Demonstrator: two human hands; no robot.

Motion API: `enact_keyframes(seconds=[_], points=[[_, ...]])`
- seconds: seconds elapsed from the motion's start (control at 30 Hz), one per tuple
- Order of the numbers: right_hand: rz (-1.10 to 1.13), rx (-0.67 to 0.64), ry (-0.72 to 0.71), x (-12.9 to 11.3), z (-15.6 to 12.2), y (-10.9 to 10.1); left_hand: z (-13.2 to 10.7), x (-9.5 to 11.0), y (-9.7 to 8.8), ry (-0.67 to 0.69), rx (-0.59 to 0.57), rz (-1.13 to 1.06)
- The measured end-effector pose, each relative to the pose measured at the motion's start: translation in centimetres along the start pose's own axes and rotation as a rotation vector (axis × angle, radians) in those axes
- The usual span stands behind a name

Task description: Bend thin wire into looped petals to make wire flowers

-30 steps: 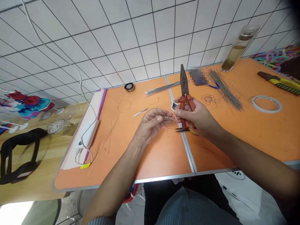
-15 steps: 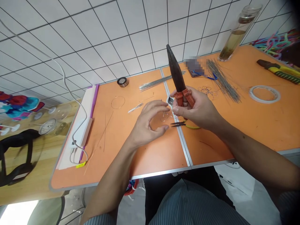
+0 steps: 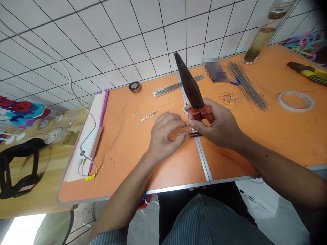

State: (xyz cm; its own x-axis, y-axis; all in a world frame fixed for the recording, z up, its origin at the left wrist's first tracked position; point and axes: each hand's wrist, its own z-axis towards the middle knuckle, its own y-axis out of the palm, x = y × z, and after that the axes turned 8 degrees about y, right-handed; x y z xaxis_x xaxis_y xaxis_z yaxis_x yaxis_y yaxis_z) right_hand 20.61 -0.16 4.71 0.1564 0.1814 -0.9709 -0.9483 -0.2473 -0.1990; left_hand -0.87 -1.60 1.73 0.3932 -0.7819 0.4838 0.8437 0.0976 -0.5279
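My right hand (image 3: 217,126) is closed round the red handles of long-nose pliers (image 3: 190,86), whose dark jaws point up and to the left. My left hand (image 3: 165,134) is curled with thumb and fingers pinching a thin wire loop (image 3: 178,131) just left of the right hand's fingertips. Both hands hover over the seam of the orange table (image 3: 143,163). Small black snips (image 3: 195,135) lie on the table under the hands.
Bundles of straight wires (image 3: 176,88) (image 3: 246,85), a wire flower (image 3: 227,98), a wire ring (image 3: 129,109), a tape roll (image 3: 295,101), a small black roll (image 3: 135,86), a glass bottle (image 3: 263,34), yellow-handled pliers (image 3: 308,73) and a white power strip (image 3: 95,136) lie around.
The pliers' jaws tilted from upright toward the left. My left hand opened briefly, then closed again on the wire loop near the right hand.
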Motion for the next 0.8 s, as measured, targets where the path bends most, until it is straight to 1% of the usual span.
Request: enact_keyframes(seconds=[0.13,0.3,0.47,0.6,0.8], points=[[-0.055,0.035,-0.030,-0.08,-0.09,0.04,-0.04,0.07,0.10,0.020,0.024,0.035],[-0.087,0.028,-0.025,-0.01,-0.04,-0.07,-0.01,0.06,0.10,0.027,0.012,0.097],[-0.083,0.027,-0.032,0.19,0.05,-0.16,-0.14,0.32,0.10,0.095,0.026,0.192],[-0.056,0.022,-0.017,0.13,0.08,-0.18,-0.19,0.59,0.04,0.079,0.018,0.223],[0.006,0.019,-0.007,-0.09,0.15,-0.16,-0.14,0.74,0.08,0.054,0.012,0.184]])
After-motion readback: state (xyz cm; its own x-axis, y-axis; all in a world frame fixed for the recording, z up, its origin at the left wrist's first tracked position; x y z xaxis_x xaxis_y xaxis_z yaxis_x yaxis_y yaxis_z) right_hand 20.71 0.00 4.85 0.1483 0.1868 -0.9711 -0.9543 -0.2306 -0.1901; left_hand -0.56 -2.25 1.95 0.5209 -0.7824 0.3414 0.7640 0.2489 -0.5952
